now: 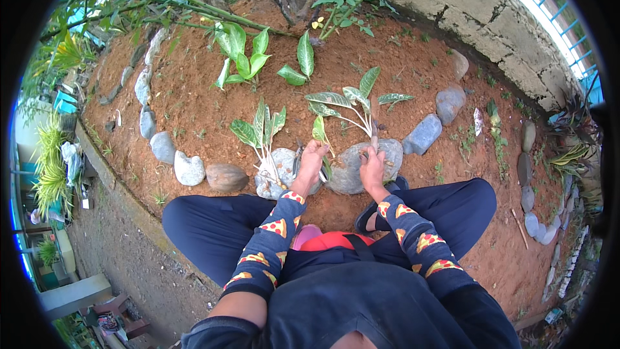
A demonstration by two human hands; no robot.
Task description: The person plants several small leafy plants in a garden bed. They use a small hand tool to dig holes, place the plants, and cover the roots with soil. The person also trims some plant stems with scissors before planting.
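Observation:
My left hand [312,157] is closed on the stem of a small leafy cutting [319,128], above the border stones. A dark object, partly hidden, shows beside that hand; I cannot tell what it is. My right hand [373,165] grips the brown handle of a tool [374,128] over a large grey stone [391,155]; the tool's kind is unclear. A variegated leafy plant [358,99] with pale stems lies right by it. Another variegated plant [261,128] rests with its pale stems on a stone [267,185] left of my left hand.
Curving rows of stones, with a brown stone [226,177] and a blue-grey stone [422,134], edge the reddish soil [203,102]. Broad-leaved plants [244,55] grow ahead. A block wall [489,24] runs behind at right, a concrete kerb [126,198] at left.

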